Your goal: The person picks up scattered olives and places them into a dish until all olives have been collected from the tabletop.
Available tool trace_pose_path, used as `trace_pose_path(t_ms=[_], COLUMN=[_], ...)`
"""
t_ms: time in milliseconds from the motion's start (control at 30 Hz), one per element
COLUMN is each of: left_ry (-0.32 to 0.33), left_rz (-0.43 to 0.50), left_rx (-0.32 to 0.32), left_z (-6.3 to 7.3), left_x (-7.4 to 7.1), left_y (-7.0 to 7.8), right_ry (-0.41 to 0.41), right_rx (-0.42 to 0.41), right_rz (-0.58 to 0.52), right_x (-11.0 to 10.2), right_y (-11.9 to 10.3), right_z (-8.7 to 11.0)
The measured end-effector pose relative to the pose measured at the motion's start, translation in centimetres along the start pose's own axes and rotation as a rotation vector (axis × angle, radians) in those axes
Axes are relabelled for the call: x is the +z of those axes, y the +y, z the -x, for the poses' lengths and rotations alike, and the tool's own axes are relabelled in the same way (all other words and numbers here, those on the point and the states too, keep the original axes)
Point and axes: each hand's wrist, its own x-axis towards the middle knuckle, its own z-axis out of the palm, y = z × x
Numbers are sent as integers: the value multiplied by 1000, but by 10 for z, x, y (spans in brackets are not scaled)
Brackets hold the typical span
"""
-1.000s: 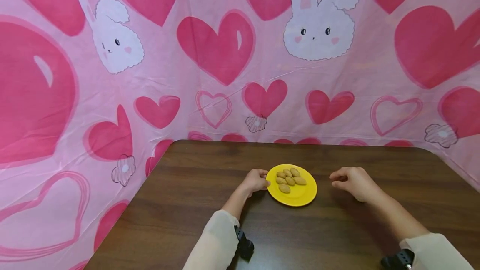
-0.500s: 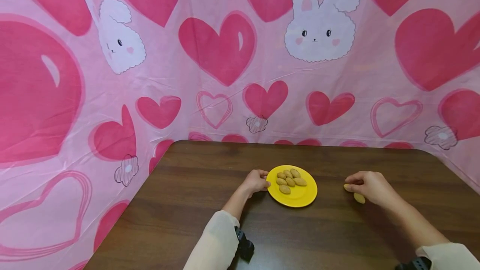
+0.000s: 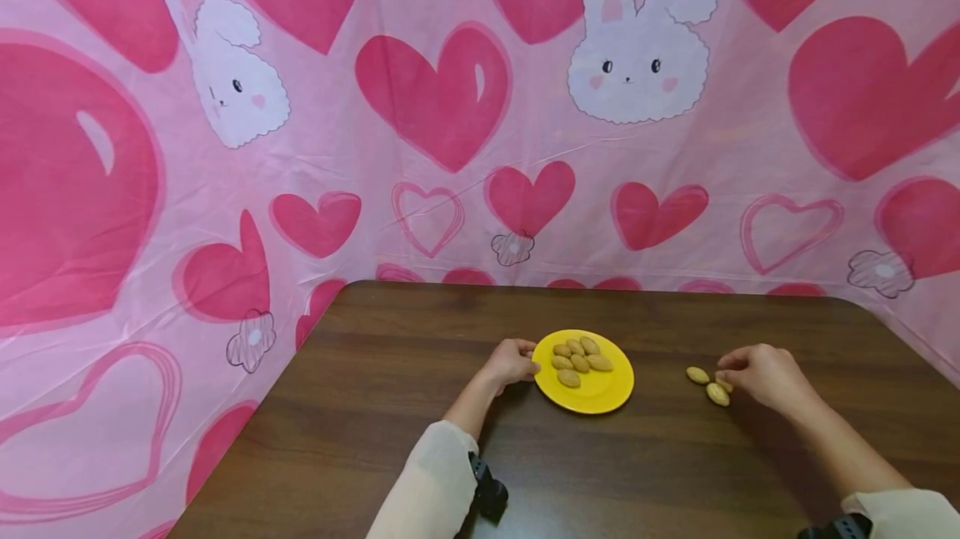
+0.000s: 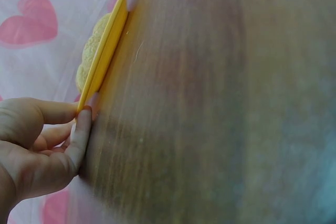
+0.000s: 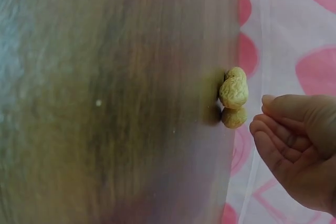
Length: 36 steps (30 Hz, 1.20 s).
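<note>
Fingers (image 4: 81,135) of your left hand (image 3: 512,362) pinch the near-left rim of the yellow plate (image 3: 600,396), edge caught between thumb and fingers. Plate sits on the brown wood-grain tabletop (image 3: 600,472), carrying seven tan nuts (image 3: 580,363) bunched on its upper half, the lowest slightly apart from the rest. To the plate's right, well apart from it, three more nuts lie on the tabletop: one nut on the left (image 3: 697,375), a lower nut (image 3: 717,394), and a third nut (image 3: 725,386) partly covered by your right hand (image 3: 772,374). Right fingers are loosely bent; your right wrist view shows a gap between thumb and fingertips, just beside two wrinkled nuts. You can't tell from the head view whether they touch the third. Pale sleeves (image 3: 427,481) cover your forearms. Behind the tabletop hangs a pink cloth (image 3: 540,135) printed with hearts and rabbits.
</note>
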Motion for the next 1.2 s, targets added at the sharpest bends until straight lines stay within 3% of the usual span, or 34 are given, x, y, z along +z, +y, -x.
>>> trace_pose_path(t_ms=[167, 267, 467, 1200], left_ry=[-6, 9, 24, 13], left_rz=[1, 6, -21, 10], left_rx=[4, -23, -15, -4], left_z=[-2, 2, 7, 3], left_x=[1, 2, 2, 2], left_y=[-2, 3, 6, 4], right_ry=[-36, -49, -73, -28], right_rx=[46, 57, 65, 40], right_rz=[3, 1, -9, 0], right_x=[1, 1, 2, 8], right_y=[5, 8, 11, 11], right_z=[-2, -2, -2, -3])
